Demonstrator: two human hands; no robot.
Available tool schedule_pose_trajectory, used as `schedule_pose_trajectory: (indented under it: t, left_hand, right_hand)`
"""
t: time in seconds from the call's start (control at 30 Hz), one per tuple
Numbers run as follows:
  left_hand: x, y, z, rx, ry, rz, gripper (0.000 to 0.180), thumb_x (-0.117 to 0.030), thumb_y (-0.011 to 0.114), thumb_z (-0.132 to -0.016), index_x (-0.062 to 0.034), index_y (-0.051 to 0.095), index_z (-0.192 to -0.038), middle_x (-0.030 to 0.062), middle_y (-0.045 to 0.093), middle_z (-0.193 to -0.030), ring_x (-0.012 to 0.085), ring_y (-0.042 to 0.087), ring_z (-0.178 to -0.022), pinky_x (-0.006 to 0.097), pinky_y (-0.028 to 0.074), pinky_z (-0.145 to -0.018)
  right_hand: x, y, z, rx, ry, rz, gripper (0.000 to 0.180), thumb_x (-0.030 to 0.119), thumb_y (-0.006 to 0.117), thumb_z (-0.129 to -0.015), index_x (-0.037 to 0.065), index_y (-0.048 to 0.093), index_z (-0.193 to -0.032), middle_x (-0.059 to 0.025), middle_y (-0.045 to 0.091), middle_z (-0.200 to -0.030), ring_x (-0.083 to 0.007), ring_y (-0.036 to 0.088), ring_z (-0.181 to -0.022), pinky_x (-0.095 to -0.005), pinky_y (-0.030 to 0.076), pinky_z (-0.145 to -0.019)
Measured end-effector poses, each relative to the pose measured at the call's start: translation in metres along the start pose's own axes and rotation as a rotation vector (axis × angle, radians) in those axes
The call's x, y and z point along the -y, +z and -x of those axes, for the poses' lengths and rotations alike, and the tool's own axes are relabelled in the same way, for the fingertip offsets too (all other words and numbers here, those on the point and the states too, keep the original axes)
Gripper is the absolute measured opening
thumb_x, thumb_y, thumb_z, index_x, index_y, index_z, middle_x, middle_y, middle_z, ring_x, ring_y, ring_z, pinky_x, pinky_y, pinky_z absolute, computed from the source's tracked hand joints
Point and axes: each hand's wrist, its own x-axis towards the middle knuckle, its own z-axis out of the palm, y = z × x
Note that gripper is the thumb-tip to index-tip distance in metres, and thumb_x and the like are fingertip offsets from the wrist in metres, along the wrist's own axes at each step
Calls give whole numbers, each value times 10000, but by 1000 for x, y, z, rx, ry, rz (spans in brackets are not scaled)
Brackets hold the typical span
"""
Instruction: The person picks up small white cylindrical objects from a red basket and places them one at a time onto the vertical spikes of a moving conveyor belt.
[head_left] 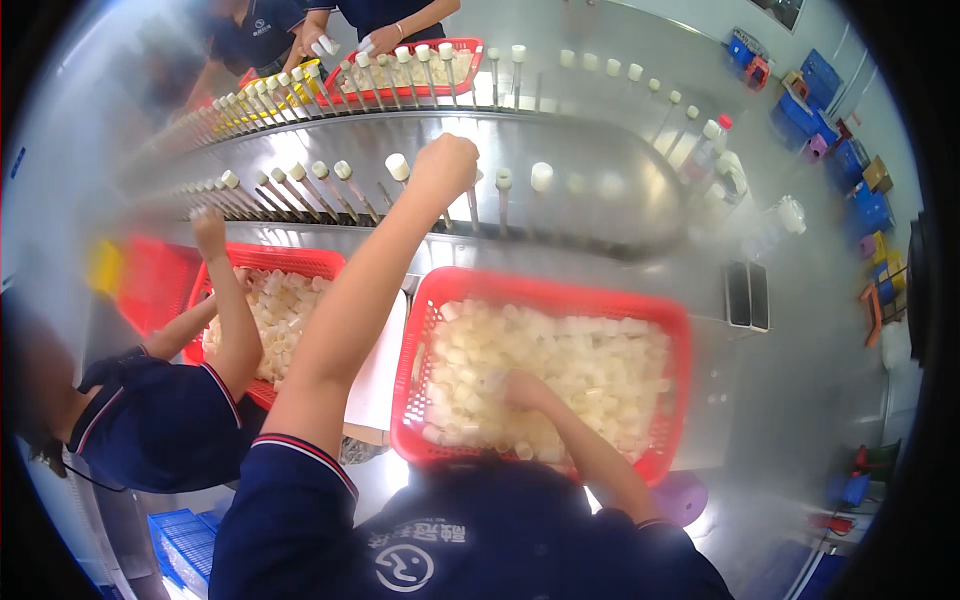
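Note:
My left hand [445,165] is raised over a row of metal pins [330,190] on a steel conveyor, its fingers closed at a pin; what it holds is hidden. Several pins carry white caps [541,176]. My right hand [522,390] is buried in a red basket [560,292] full of small white plastic caps [590,365], fingers curled among them.
A co-worker at my left reaches a hand [208,232] to the pins over a second red basket [290,258]. Two more people work across the conveyor by a third red basket [470,62]. Bottles [708,145] stand at the right; blue crates [185,545] sit below.

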Motion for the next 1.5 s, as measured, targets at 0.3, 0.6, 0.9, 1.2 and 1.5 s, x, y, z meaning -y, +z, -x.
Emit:
schedule_pose_trajectory:
  t: [0.3, 0.6, 0.9, 1.2, 1.5]
  left_hand:
    - [-74, 79, 199, 661, -411, 1252, 433, -310, 532, -819, -64, 475, -1171, 47, 585, -927, 120, 549, -773, 249, 457, -586]
    - [-91, 93, 209, 405, -558, 1766, 281, -225, 530, -825, -117, 500, -1083, -2, 561, -737, 55, 519, -604, 183, 380, -438]
    - [-78, 80, 193, 247, -534, 1747, 275, -171, 555, -807, -105, 508, -1069, 2, 564, -757, 60, 535, -631, 181, 378, -431]
    - [55, -1, 82, -629, -431, 552, 299, -192, 602, -768, -58, 548, -1030, 93, 628, -831, 174, 587, -638, 298, 450, -575]
    - [44, 8, 48, -352, -362, 72, 367, -238, 592, -746, -20, 556, -1039, 207, 584, -737, 347, 569, -715, 378, 448, -657]
  right_hand:
    - [10, -59, 62, -187, -174, -723, 538, 132, 658, -690, 90, 434, -1178, -65, 593, -905, -111, 566, -655, -261, 460, -511]
    - [34, -75, 83, -291, -230, -1032, 537, 114, 619, -748, 115, 385, -1231, -64, 546, -1003, -154, 562, -828, -304, 491, -570]
    - [17, -72, 77, -93, -207, -1775, 422, 198, 492, -847, 150, 340, -1238, -72, 528, -1038, -233, 601, -775, -303, 502, -497]
    - [-37, -52, 86, -363, 162, -272, 465, 251, 587, -772, 96, 454, -1190, -137, 624, -839, -177, 601, -511, -268, 443, -424]
    - [-28, -72, 116, -390, 195, -840, 376, 187, 576, -794, 37, 492, -1129, -72, 600, -820, -123, 600, -601, -218, 432, -449]
